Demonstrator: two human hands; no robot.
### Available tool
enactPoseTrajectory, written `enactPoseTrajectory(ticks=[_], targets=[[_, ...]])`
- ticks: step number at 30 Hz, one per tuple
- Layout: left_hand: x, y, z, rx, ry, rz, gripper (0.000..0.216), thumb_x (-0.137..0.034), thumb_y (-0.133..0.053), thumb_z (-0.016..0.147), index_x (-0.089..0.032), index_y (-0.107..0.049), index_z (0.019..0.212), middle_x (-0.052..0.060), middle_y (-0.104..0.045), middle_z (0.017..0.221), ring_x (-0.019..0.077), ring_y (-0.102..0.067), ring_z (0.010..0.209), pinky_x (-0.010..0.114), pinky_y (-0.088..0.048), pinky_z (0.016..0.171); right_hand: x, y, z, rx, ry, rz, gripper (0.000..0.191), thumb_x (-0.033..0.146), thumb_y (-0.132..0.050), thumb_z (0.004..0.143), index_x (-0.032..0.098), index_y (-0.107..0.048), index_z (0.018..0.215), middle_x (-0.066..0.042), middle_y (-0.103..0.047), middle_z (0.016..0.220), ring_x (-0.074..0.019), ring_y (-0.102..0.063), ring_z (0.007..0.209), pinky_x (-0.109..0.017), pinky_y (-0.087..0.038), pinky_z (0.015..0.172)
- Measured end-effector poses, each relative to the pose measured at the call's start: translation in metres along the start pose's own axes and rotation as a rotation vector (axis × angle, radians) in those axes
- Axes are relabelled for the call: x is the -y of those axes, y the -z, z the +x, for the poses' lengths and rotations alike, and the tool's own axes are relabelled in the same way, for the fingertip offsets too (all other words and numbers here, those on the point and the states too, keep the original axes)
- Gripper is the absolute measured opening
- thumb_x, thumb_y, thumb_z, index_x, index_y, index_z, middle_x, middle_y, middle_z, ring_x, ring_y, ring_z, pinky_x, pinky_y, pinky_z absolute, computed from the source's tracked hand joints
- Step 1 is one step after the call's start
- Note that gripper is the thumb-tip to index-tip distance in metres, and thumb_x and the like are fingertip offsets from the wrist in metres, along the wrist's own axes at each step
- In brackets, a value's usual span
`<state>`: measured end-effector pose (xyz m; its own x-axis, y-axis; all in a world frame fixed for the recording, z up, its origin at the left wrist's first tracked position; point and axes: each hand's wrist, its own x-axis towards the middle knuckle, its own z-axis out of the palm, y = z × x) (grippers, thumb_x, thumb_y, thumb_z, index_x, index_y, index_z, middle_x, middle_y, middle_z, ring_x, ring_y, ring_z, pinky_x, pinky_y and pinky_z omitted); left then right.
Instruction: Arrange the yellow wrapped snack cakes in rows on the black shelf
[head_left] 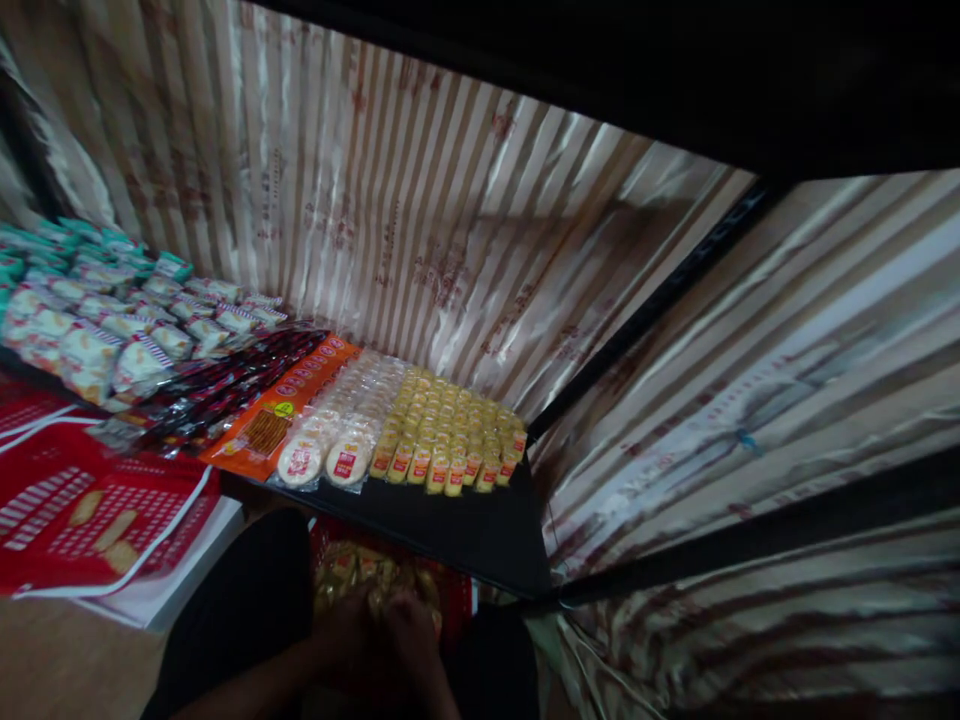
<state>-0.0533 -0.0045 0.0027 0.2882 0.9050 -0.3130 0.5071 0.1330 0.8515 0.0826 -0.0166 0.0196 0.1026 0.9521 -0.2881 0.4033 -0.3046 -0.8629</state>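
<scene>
Low between my knees is a red basket (455, 590) holding several gold-wrapped snack packs (341, 565). My left hand (349, 618) and my right hand (409, 622) are close together over it. Both have curled fingers and look closed on gold packs, though dimness and blur hide the fingertips. Just beyond, on a black shelf (457, 525), similar small yellow packs with red labels (442, 430) stand in tight rows. Beside them lie round white crackers in clear wrap (346, 460).
Further left on the shelf are an orange snack bag (262, 430), dark packets (217, 390) and many white-and-green packets (82, 300). A red basket with a few packs (150, 490) stands at lower left above a white box (172, 580). Striped sheeting (420, 200) and black posts (652, 300) enclose the shelf.
</scene>
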Motion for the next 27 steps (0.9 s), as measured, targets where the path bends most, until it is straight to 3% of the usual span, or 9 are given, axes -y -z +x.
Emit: enactPoseTrajectory(ticks=[4, 9, 12, 16, 20, 23, 27], targets=[[0.001, 0.008, -0.005, 0.005, -0.044, 0.003, 0.045, -0.031, -0.055, 0.066, -0.025, -0.06, 0.11, 0.004, -0.066, 0.104, 0.0252, -0.056, 0.106, 0.034, -0.043, 0.094, 0.016, 0.011, -0.003, 0.075, -0.029, 0.201, 0.024, 0.044, -0.056, 0.059, 0.023, -0.047, 0.054, 0.001, -0.053, 0.053, -0.0169, -0.054, 0.059, -0.027, -0.043, 0.06], [-0.011, 0.016, -0.007, 0.067, 0.0, 0.064, 0.032, -0.032, -0.055, 0.069, -0.019, -0.059, 0.098, 0.0, -0.065, 0.077, 0.0187, -0.06, 0.074, 0.026, -0.046, 0.07, 0.034, 0.026, -0.005, 0.122, -0.101, 0.254, 0.042, 0.062, -0.058, 0.059, 0.021, -0.052, 0.063, 0.002, -0.054, 0.053, -0.0128, -0.049, 0.049, -0.026, -0.039, 0.054], [-0.028, 0.024, -0.011, 0.028, -0.063, 0.064, 0.028, -0.036, -0.051, 0.075, -0.017, -0.059, 0.093, 0.0, -0.063, 0.074, 0.0172, -0.058, 0.071, 0.024, -0.044, 0.066, 0.048, 0.033, -0.01, 0.102, -0.031, 0.313, 0.048, 0.067, -0.055, 0.065, 0.019, -0.056, 0.071, 0.002, -0.057, 0.058, -0.0133, -0.054, 0.055, -0.026, -0.042, 0.059], [-0.06, 0.037, -0.015, -0.085, -0.174, 0.119, 0.028, -0.041, -0.048, 0.079, -0.016, -0.058, 0.088, 0.004, -0.064, 0.079, 0.0186, -0.058, 0.075, 0.026, -0.041, 0.068, 0.067, 0.038, -0.016, 0.05, 0.11, 0.427, 0.045, 0.057, -0.068, 0.064, 0.019, -0.058, 0.086, -0.002, -0.064, 0.079, -0.0149, -0.061, 0.073, -0.026, -0.047, 0.07], [-0.092, 0.048, -0.019, -0.112, -0.211, 0.201, 0.027, -0.041, -0.05, 0.08, -0.016, -0.058, 0.083, 0.004, -0.062, 0.075, 0.0183, -0.057, 0.07, 0.026, -0.039, 0.066, 0.079, 0.046, -0.012, -0.077, 0.135, 0.47, 0.042, 0.051, -0.073, 0.06, 0.019, -0.058, 0.082, -0.001, -0.065, 0.075, -0.0148, -0.061, 0.069, -0.026, -0.048, 0.065], [-0.107, 0.049, -0.02, -0.119, -0.217, 0.097, 0.028, -0.04, -0.05, 0.081, -0.017, -0.059, 0.094, 0.003, -0.063, 0.079, 0.0165, -0.057, 0.069, 0.025, -0.041, 0.065, 0.085, 0.054, -0.007, -0.122, 0.13, 0.531, 0.039, 0.049, -0.073, 0.061, 0.019, -0.059, 0.083, -0.001, -0.065, 0.073, -0.0143, -0.061, 0.066, -0.026, -0.048, 0.064], [-0.11, 0.04, -0.014, -0.018, -0.144, -0.325, 0.036, -0.044, -0.047, 0.084, -0.016, -0.055, 0.105, 0.004, -0.065, 0.083, 0.0148, -0.061, 0.067, 0.025, -0.046, 0.06, 0.088, 0.061, -0.004, -0.129, 0.072, 0.62, 0.037, 0.049, -0.071, 0.065, 0.019, -0.06, 0.085, 0.001, -0.064, 0.068, -0.0112, -0.056, 0.057, -0.021, -0.042, 0.052]])
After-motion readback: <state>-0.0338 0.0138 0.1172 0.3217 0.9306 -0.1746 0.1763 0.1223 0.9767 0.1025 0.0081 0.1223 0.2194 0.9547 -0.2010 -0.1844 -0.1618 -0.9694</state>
